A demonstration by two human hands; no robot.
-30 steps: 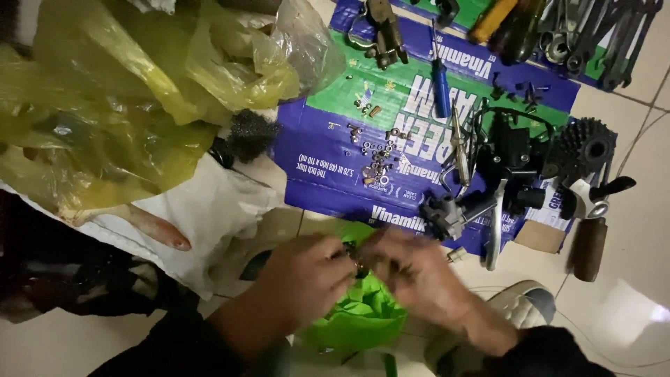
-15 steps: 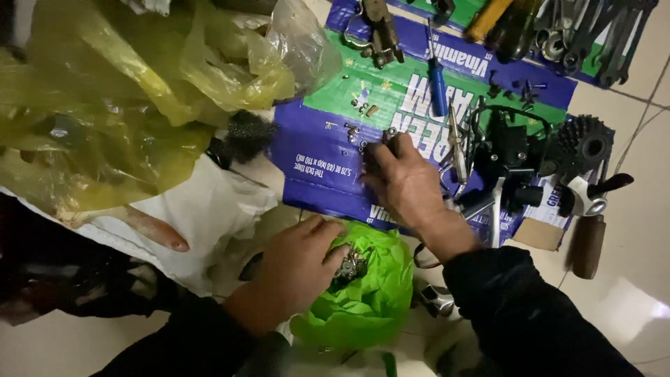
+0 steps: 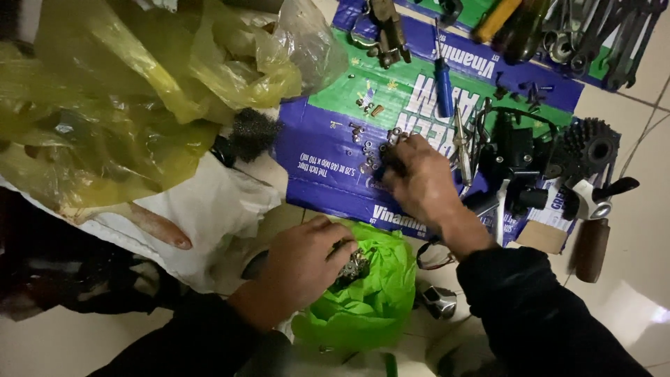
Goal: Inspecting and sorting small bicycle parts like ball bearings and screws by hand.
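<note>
While left hand [image 3: 301, 260] clutches metal parts [image 3: 353, 266], right hand [image 3: 417, 180] pinches nuts [image 3: 382, 149].

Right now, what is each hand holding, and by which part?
The left hand grips a cluster of small metal parts at the open mouth of the green plastic bag. The right hand touches small nuts; a hold cannot be told.

Dim, yellowish indoor light, soft focus throughout, faint glare on the floor tiles [image 3: 649, 314] lower right

Nuts [image 3: 373, 150] lie on cardboard [image 3: 328, 164]; bag [image 3: 370, 300] before it; sprocket [image 3: 585, 148] right; plastic sheets [image 3: 132, 91] left; tools [image 3: 558, 35] behind.
</note>
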